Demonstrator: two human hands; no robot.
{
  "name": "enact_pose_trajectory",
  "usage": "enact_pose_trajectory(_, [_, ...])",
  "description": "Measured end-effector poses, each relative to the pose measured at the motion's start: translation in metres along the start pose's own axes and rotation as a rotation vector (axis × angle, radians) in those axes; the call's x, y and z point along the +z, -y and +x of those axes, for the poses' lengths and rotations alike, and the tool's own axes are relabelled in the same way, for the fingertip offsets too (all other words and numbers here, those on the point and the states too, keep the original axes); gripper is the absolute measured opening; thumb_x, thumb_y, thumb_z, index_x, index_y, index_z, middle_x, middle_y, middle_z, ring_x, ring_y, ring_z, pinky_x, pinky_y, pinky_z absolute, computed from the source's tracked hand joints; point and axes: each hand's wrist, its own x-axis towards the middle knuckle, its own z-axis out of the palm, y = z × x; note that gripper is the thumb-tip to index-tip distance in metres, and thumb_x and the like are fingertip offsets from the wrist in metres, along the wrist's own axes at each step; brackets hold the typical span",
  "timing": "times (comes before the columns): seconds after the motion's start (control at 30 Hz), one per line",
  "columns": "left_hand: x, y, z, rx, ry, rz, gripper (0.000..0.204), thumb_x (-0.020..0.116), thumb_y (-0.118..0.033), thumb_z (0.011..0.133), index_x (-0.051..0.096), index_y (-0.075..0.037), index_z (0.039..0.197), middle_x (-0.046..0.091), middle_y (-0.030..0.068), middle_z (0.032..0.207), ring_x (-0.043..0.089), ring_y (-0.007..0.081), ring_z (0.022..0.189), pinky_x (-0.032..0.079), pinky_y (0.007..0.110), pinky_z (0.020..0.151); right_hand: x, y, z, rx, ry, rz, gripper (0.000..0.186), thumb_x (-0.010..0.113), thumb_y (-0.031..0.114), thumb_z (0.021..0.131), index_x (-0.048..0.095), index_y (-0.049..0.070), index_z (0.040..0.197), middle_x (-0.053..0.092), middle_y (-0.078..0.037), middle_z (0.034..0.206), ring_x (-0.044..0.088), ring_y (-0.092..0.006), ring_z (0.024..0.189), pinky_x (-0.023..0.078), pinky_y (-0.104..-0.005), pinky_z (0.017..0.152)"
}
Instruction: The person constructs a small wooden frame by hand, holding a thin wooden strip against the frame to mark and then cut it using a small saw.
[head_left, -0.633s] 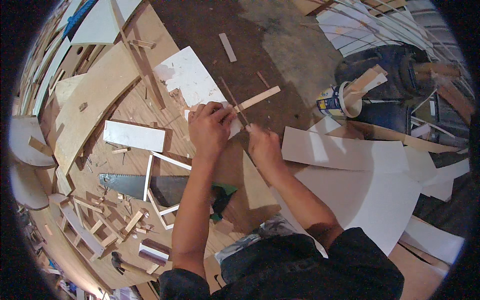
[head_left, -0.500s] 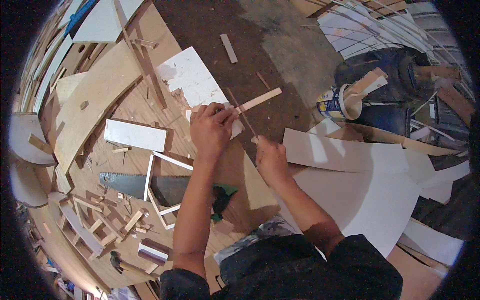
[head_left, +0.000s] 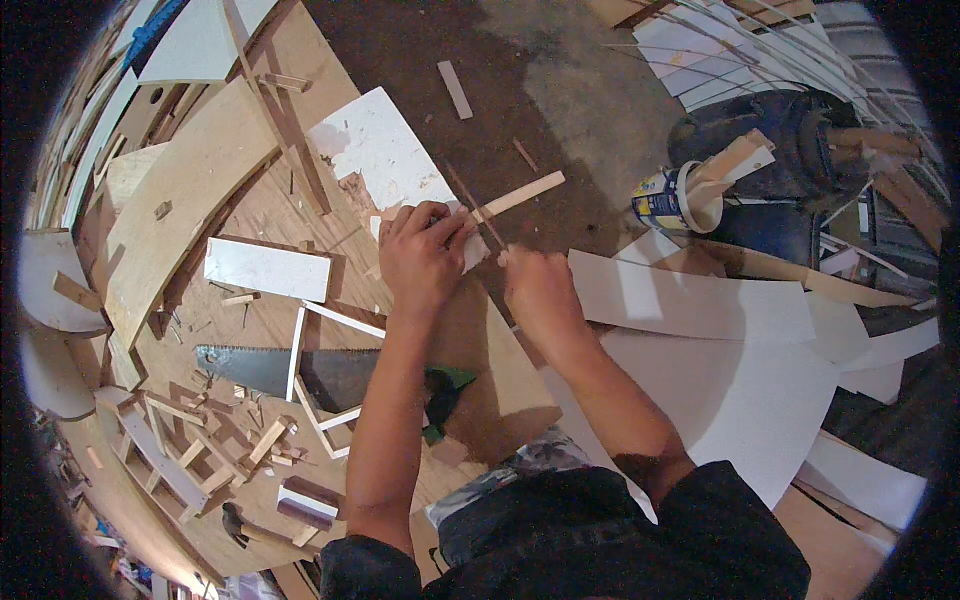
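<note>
My left hand [head_left: 425, 262] presses a narrow wooden stick [head_left: 528, 195] down at the edge of the workbench, its fingers closed over it. A white board [head_left: 375, 145] with a chipped surface lies under and beyond that hand. The stick's free end juts out past the bench edge to the right. My right hand [head_left: 545, 300] is closed round the near end of a thin, narrow blade [head_left: 488, 228], which crosses the stick close to my left fingertips. The grip end of the blade is hidden in my fist.
On the bench [head_left: 500, 370] lie a handsaw [head_left: 245, 370], a white rectangular block [head_left: 268, 268], a thin white frame [head_left: 297, 350], a hammer [head_left: 236, 524] and several wood offcuts. To the right stand a bucket [head_left: 705, 212] holding wood strips and large white sheets [head_left: 690, 400].
My right hand has pushed forward and slightly left, sliding the blade further across the stick. My left hand and the stick stay nearly in place.
</note>
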Motion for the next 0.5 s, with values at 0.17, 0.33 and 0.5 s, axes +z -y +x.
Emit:
enact_pose_trajectory(0.17, [0.000, 0.001, 0.001, 0.008, 0.004, 0.017, 0.014, 0.083, -0.026, 0.081, 0.084, -0.019, 0.093, 0.072, -0.0025, 0.095, 0.066, 0.0208, 0.091, 0.048, 0.039, 0.082, -0.013, 0.017, 0.007, 0.052, 0.043, -0.042, 0.015, 0.058, 0.005, 0.096, 0.071, -0.002, 0.097, 0.072, -0.027, 0.088, 0.069, -0.0492, 0.085, 0.054, -0.0571, 0.084])
enact_pose_trajectory(0.33, [-0.001, 0.000, 0.001, -0.010, 0.021, 0.026, 0.014, 0.082, -0.025, 0.083, 0.084, -0.020, 0.096, 0.072, -0.0025, 0.093, 0.066, 0.0211, 0.092, 0.048, 0.040, 0.083, -0.021, 0.021, 0.001, 0.184, 0.149, 0.005, 0.013, 0.060, 0.004, 0.093, 0.071, -0.001, 0.100, 0.071, -0.030, 0.094, 0.065, -0.0496, 0.087, 0.050, -0.0565, 0.089])
enact_pose_trajectory(0.5, [0.000, 0.002, 0.002, 0.015, 0.035, 0.023, 0.013, 0.082, -0.026, 0.083, 0.084, -0.021, 0.095, 0.072, -0.0032, 0.094, 0.066, 0.0209, 0.092, 0.048, 0.040, 0.083, -0.011, 0.017, 0.019, 0.149, 0.131, -0.046, 0.013, 0.061, 0.005, 0.093, 0.071, -0.001, 0.099, 0.072, -0.029, 0.092, 0.065, -0.0497, 0.086, 0.051, -0.0560, 0.088])
